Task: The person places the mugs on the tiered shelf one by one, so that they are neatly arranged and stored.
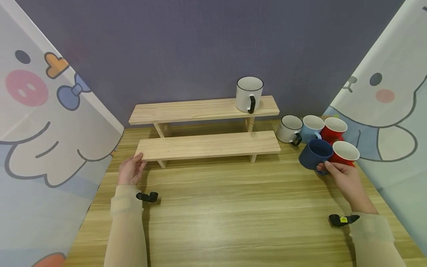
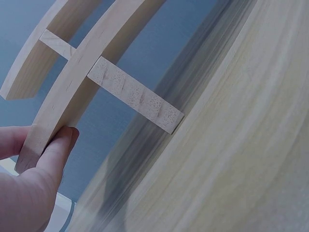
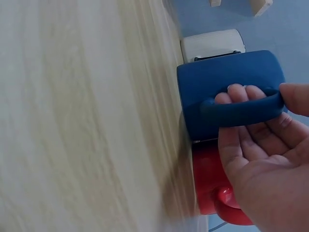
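My right hand [image 1: 343, 180] grips the handle of a dark blue mug [image 1: 315, 154], fingers threaded through the loop and thumb on top, as the right wrist view shows. That mug stands upright at the front of a cluster of mugs, beside a red mug [image 1: 346, 152]. My left hand [image 1: 131, 170] pinches the left end of the lower board of a two-tier wooden shelf [image 1: 207, 145], with the thumb and fingers on opposite faces. On the shelf's upper board, near its right end, stands a white mug [image 1: 248, 94] with a black rim and handle.
Behind the blue mug are a smaller white mug [image 1: 288, 129] with a black handle, a light blue mug [image 1: 311, 128] and another red mug [image 1: 333, 129]. A dark wall [image 1: 186, 48] rises behind the shelf. Cartoon-printed panels [image 1: 393, 111] flank the wooden table [image 1: 213, 215].
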The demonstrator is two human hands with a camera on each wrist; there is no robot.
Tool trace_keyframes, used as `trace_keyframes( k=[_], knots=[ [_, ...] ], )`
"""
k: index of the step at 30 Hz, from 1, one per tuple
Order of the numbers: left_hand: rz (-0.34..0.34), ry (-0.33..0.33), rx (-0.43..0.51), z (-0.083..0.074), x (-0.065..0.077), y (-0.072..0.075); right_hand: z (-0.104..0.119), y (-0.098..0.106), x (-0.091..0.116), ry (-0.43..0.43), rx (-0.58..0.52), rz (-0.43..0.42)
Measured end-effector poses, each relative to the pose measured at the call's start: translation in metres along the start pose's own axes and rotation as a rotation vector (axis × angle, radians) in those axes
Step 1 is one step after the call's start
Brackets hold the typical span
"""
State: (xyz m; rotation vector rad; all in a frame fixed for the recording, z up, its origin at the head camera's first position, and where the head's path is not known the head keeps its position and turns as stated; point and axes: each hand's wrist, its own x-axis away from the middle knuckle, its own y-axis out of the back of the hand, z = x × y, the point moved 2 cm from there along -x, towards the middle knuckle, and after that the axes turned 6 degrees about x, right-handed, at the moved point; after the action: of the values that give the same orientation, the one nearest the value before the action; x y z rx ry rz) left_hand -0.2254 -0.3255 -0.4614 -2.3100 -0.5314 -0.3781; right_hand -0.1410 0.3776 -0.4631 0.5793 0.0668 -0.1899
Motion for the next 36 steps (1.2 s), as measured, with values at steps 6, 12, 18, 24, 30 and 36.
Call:
trace_keyframes(
  k=[6,12,18,24,30,36],
  knots=[
    [-0.007,0.006,-0.008,-0.001,0.002,-0.001,-0.004,-0.001,-0.001,0.021,-0.041,-0.015],
    [0.003,0.006,0.0,-0.001,0.002,-0.002,-0.007,-0.003,-0.001,0.008,-0.024,-0.034],
    [-0.007,0.005,-0.017,0.0,0.0,-0.002,-0.007,-0.007,0.003,-0.017,-0.024,-0.055],
    [-0.018,-0.002,-0.037,0.0,-0.001,-0.001,-0.001,-0.011,0.007,-0.019,-0.06,-0.046],
    [-0.011,0.003,-0.022,0.001,-0.001,-0.001,0.012,-0.013,0.01,0.017,-0.198,-0.072],
    [-0.007,0.009,-0.013,0.001,0.0,-0.001,0.031,-0.014,0.014,0.07,-0.507,-0.045]
  ],
)
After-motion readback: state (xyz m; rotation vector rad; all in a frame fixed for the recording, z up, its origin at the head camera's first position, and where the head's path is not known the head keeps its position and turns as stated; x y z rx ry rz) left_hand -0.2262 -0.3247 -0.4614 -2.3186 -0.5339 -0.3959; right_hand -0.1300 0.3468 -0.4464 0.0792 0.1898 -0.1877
